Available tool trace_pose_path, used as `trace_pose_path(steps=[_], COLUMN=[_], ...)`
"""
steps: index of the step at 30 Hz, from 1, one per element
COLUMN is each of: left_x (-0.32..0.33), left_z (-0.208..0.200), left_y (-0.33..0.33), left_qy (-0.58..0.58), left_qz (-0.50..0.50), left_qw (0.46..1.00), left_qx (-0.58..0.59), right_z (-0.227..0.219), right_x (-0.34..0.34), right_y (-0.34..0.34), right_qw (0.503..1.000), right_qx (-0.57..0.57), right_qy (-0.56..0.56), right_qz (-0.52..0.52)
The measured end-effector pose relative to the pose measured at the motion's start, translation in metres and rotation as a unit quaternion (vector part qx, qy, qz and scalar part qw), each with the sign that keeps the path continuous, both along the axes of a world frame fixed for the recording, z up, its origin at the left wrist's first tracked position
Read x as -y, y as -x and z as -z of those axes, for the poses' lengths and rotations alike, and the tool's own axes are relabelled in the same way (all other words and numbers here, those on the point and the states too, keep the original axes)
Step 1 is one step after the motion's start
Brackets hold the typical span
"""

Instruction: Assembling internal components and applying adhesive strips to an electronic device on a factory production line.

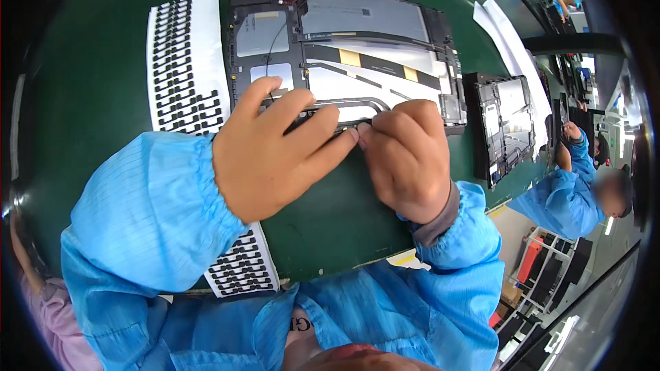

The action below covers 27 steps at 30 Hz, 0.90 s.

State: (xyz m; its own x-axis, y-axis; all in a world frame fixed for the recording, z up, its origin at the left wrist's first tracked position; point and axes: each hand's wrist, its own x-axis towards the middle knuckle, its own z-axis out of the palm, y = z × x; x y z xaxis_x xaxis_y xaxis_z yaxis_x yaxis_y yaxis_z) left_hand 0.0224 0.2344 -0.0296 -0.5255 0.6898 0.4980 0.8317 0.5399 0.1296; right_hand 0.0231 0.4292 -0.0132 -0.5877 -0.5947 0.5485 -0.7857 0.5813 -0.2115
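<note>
An opened flat electronic device (pixel 371 14) lies on the green table in front of me, showing silver panels, black frame parts, flat ribbon cables and a thin black wire. My left hand (pixel 275 144) rests over its near left part, fingers spread, the index fingertip by the thin wire. At the middle of the near edge, my right hand (pixel 409 154) is closed in a pinch, its fingertips close to the left hand's little finger. Whatever sits in that pinch is hidden. Left of the device, a white sheet (pixel 206 14) with rows of small black pieces runs beneath my left forearm.
A stack of similar black-framed devices (pixel 509 124) stands on the right of the green table (pixel 330 233), near long white sheets (pixel 505 34). Beyond it sits a co-worker in a blue smock (pixel 567 199). A wheeled rack (pixel 550 268) stands lower right; a person in pink (pixel 62 323) is lower left.
</note>
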Motion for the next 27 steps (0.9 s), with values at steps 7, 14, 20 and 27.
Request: trace_pose_path(steps=[7,14,20,27], left_x=[0.053,0.125,0.116,0.117], left_z=[-0.032,0.013,0.013,0.017], left_y=[0.011,0.014,0.019,0.016], left_qy=[-0.018,0.061,0.022,0.035], left_qz=[0.010,-0.140,-0.132,-0.166], left_qw=[0.999,0.983,0.986,0.981], left_qx=[0.045,0.105,0.098,0.096], right_z=[-0.013,-0.030,-0.022,0.002], right_x=[-0.021,0.011,0.094,0.129], right_y=[-0.010,0.007,0.048,0.045], right_qw=[0.967,0.947,0.976,0.988], right_qx=[0.131,0.207,0.205,-0.047], right_qy=[0.175,0.233,0.073,-0.138], right_qz=[0.132,0.080,0.007,0.042])
